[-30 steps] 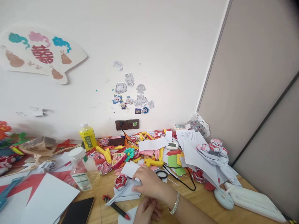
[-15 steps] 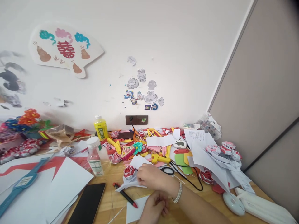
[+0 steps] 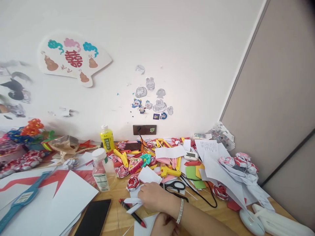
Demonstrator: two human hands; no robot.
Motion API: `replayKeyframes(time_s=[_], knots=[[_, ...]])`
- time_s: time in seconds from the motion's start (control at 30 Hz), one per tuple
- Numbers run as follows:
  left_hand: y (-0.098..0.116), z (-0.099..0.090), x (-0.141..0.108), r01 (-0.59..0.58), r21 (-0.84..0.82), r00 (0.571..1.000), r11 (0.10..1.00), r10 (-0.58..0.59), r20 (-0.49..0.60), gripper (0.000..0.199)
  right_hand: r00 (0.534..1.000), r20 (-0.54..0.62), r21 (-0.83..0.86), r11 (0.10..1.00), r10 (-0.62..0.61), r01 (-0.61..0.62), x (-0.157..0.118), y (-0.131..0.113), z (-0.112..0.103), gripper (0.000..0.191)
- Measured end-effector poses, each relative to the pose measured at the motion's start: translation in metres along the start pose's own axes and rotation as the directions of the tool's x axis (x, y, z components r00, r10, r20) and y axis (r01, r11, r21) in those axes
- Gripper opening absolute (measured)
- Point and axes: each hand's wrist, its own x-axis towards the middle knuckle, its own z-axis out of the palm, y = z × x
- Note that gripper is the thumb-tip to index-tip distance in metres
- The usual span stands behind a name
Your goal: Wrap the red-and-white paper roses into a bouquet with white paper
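Note:
My right hand [image 3: 153, 196], with a bead bracelet on its wrist, reaches in from the lower right with curled fingers. Folded white paper strips [image 3: 134, 200] stick out from its fingertips over a black crayon-like pen with red ends [image 3: 133, 213]. Just beyond the fingers lies a red-and-white paper rose [image 3: 133, 183]. My left hand [image 3: 163, 226] is at the bottom edge, closed and partly covered by the right wrist; what its fingers hold, if anything, is hidden. Beside it lies a white sheet [image 3: 145, 226]. Black-handled scissors [image 3: 177, 186] rest right of my right hand.
A black phone [image 3: 93, 218], white sheets [image 3: 71, 203] and a blue strap [image 3: 24, 198] lie left. Two bottles [image 3: 100, 173] [image 3: 107, 138] stand behind. A yellow glue gun [image 3: 169, 171], its black cord and heaped paper scraps line the wall. A white mouse [image 3: 251, 222] sits right.
My right hand has moved slightly left and nearer, and the white strips now show at its fingertips. The rose sits a little further left. My left hand is lower, and the view has tilted slightly up.

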Motion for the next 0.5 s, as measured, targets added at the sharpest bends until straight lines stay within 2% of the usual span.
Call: replayKeyframes(time_s=[0.07,0.13,0.23,0.3,0.37,0.43,0.5], knots=[[0.002,-0.001,0.000,0.002,-0.015,1.000,1.000,-0.001,0.022,0.007,0.999,0.005,0.041,0.998,0.043,-0.043,-0.003,0.007,-0.011,0.013],[0.005,-0.001,-0.001,0.002,-0.029,0.999,1.000,-0.001,0.038,0.015,0.985,-0.029,0.092,0.982,0.170,-0.167,-0.006,0.020,-0.023,0.012],[0.011,0.001,-0.008,0.001,-0.048,0.999,0.999,0.001,0.033,0.019,0.924,-0.108,0.112,0.928,0.366,-0.355,-0.008,0.043,-0.038,0.020],[0.016,0.004,-0.015,-0.040,-0.004,0.999,0.999,0.040,0.011,0.016,0.901,-0.128,0.110,0.909,0.414,-0.402,-0.010,0.050,-0.043,0.028],[0.023,0.008,-0.023,-0.165,0.162,0.986,0.973,0.159,0.049,0.016,0.913,-0.120,0.136,0.917,0.391,-0.375,-0.015,0.045,-0.040,0.035],[0.029,0.012,-0.030,-0.306,0.303,0.946,0.903,0.251,0.206,0.020,0.957,-0.039,0.179,0.945,0.287,-0.275,-0.024,0.030,-0.032,0.038],[0.033,0.015,-0.036,-0.355,0.302,0.904,0.885,0.243,0.351,0.024,0.982,0.093,0.192,0.965,0.163,-0.178,-0.036,0.012,-0.020,0.045]])
